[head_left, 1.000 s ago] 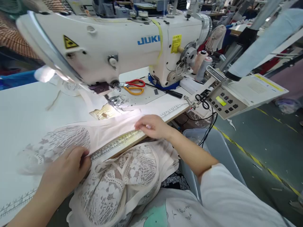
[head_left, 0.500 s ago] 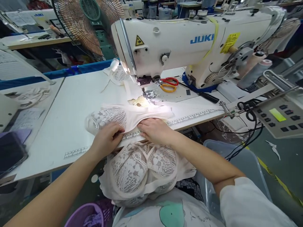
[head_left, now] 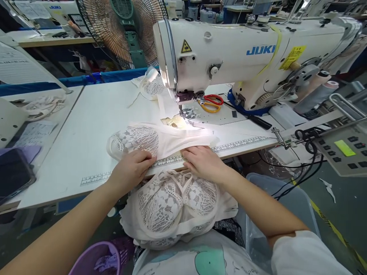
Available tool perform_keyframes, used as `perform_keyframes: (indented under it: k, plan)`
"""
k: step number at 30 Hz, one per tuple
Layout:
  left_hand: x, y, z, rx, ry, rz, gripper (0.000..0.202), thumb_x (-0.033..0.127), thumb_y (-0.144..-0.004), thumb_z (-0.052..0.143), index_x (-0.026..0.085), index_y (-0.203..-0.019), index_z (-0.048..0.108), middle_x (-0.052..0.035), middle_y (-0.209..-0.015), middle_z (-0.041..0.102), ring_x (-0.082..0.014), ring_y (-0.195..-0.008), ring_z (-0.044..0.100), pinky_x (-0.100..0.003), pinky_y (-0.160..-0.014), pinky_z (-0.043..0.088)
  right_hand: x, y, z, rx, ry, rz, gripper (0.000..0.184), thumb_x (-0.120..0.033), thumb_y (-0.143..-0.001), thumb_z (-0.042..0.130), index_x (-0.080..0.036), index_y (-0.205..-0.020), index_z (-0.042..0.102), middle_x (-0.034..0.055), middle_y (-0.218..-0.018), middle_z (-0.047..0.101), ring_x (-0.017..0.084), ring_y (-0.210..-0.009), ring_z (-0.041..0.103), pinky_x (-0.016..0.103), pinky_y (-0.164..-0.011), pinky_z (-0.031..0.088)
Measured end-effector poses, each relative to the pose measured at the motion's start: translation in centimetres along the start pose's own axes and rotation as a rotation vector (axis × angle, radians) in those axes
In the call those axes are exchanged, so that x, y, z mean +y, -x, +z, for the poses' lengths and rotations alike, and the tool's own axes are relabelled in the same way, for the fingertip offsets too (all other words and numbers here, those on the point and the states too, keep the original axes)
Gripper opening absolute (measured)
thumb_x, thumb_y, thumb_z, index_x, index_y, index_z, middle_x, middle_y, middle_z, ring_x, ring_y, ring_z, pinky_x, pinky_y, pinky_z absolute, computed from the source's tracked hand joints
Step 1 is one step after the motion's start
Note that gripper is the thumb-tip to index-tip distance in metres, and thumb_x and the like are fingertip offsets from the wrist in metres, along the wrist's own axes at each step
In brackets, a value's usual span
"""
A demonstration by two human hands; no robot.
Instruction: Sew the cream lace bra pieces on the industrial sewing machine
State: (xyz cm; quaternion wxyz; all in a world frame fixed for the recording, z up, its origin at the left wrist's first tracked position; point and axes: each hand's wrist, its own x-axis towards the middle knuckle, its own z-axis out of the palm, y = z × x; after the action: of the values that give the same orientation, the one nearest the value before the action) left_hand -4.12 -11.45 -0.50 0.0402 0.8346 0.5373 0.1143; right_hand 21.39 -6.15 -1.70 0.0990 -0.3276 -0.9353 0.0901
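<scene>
A pale lace bra [head_left: 172, 140] lies along the front of the sewing table, its lace cup to the left and its smooth wing stretched to the right. At the cup's lower edge, my left hand [head_left: 132, 166] is closed with thumb and fingers pinching the fabric. My right hand [head_left: 205, 162] has its fingertips closed on the wing's lower edge; part of that grip is hidden. Behind the fabric stands the white sewing machine [head_left: 226, 53], its lit needle area just beyond the wing. More lace bras [head_left: 172, 208] are heaped on my lap below the table edge.
Red- and yellow-handled scissors [head_left: 211, 103] lie beside the needle, near a black-handled tool [head_left: 259, 121]. A printed ruler [head_left: 243, 143] runs along the table front. A control panel [head_left: 342, 147] juts in at right. Below are a clear bin [head_left: 255, 225] and a purple basket [head_left: 97, 250].
The view has shifted, so the machine sits further right. The wing is drawn out flatter and straighter, and my right hand has moved right, further from my left hand.
</scene>
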Motion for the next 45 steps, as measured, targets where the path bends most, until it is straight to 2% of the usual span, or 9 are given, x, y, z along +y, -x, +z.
perform_keyframes:
  k: [9, 14, 17, 21, 26, 30, 35, 40, 45]
  plan:
    - [-0.1, 1.0, 0.0, -0.096, -0.017, -0.01, 0.038, 0.02, -0.085, 0.036, 0.027, -0.107, 0.066, -0.011, -0.106, 0.067, -0.0286, -0.1, 0.06, -0.048, -0.088, 0.051, 2.5, 3.8, 0.0, 0.191, -0.047, 0.052, 0.024, -0.022, -0.089, 0.052, -0.015, -0.107, 0.066, 0.0138, -0.112, 0.066, 0.028, -0.102, 0.061, 0.047, -0.088, 0.05]
    - [-0.2, 1.1, -0.2, -0.123, -0.086, 0.052, 0.038, 0.02, -0.086, 0.036, 0.024, -0.11, 0.064, -0.0122, -0.109, 0.066, -0.03, -0.102, 0.059, -0.047, -0.086, 0.051, 4.2, 5.5, -0.3, 0.374, -0.055, 0.142, 0.024, -0.021, -0.091, 0.045, -0.018, -0.093, 0.069, 0.0124, -0.103, 0.071, 0.027, -0.098, 0.066, 0.045, -0.085, 0.054]
    - [-0.1, 0.9, -0.4, -0.143, -0.169, 0.11, 0.041, 0.016, -0.086, 0.031, 0.022, -0.108, 0.065, -0.0123, -0.105, 0.066, -0.0292, -0.096, 0.061, -0.046, -0.08, 0.053, 4.2, 5.4, -0.5, 0.45, -0.044, 0.177, 0.028, -0.021, -0.093, 0.041, -0.016, -0.099, 0.068, 0.0127, -0.101, 0.072, 0.025, -0.094, 0.067, 0.041, -0.083, 0.055]
    - [0.5, 0.7, -0.8, -0.114, -0.226, 0.173, 0.038, 0.014, -0.085, 0.034, 0.022, -0.103, 0.066, -0.0114, -0.096, 0.067, -0.0292, -0.085, 0.062, -0.044, -0.071, 0.054, 3.4, 4.5, 0.0, 0.297, -0.016, 0.097, 0.033, -0.025, -0.094, 0.043, -0.015, -0.12, 0.061, 0.0115, -0.125, 0.064, 0.024, -0.116, 0.059, 0.042, -0.097, 0.049]
    - [1.9, 1.1, -0.7, -0.045, -0.238, 0.111, 0.047, 0.002, -0.078, 0.031, 0.02, -0.102, 0.068, -0.0121, -0.099, 0.065, -0.0302, -0.087, 0.063, -0.042, -0.071, 0.053, 3.3, 4.1, -0.4, 0.128, 0.079, 0.137, 0.034, -0.031, -0.093, 0.05, -0.014, -0.12, 0.062, 0.0128, -0.132, 0.059, 0.029, -0.124, 0.052, 0.049, -0.102, 0.043]
    - [2.5, 1.2, -0.3, 0.0, -0.354, 0.207, 0.049, -0.003, -0.076, 0.03, 0.013, -0.099, 0.07, -0.014, -0.098, 0.066, -0.0275, -0.086, 0.063, -0.037, -0.068, 0.052, 1.6, 2.6, -1.8, 0.105, 0.047, 0.133, 0.037, -0.034, -0.096, 0.046, -0.009, -0.116, 0.065, 0.0153, -0.128, 0.061, 0.029, -0.122, 0.054, 0.048, -0.103, 0.042]
    - [3.6, 0.7, -0.8, 0.11, -0.674, 0.378, 0.044, -0.01, -0.077, 0.031, 0.006, -0.091, 0.07, -0.0126, -0.09, 0.067, -0.0217, -0.08, 0.062, -0.031, -0.066, 0.05, -2.8, -1.0, -0.2, 0.041, -0.015, -0.157, 0.055, -0.046, -0.096, 0.044, -0.009, -0.136, 0.048, 0.0129, -0.145, 0.045, 0.025, -0.135, 0.04, 0.043, -0.11, 0.036]
    - [4.5, 0.1, -1.5, 0.14, -0.823, 0.465, 0.043, -0.015, -0.074, 0.034, 0.0, -0.09, 0.07, -0.015, -0.087, 0.068, -0.0214, -0.074, 0.061, -0.032, -0.066, 0.05, -4.1, -1.1, 2.2, 0.053, 0.099, -0.1, 0.067, -0.057, -0.093, 0.042, -0.006, -0.136, 0.047, 0.0131, -0.145, 0.045, 0.027, -0.136, 0.037, 0.044, -0.112, 0.031]
    - [4.4, 0.0, -1.1, 0.187, -0.773, 0.489, 0.043, -0.014, -0.075, 0.032, -0.002, -0.087, 0.071, -0.0174, -0.083, 0.068, -0.0235, -0.073, 0.061, -0.035, -0.065, 0.052, -3.0, 0.1, 1.4, 0.085, 0.109, -0.022, 0.065, -0.058, -0.094, 0.038, -0.006, -0.133, 0.048, 0.014, -0.14, 0.05, 0.028, -0.126, 0.043, 0.049, -0.1, 0.039]
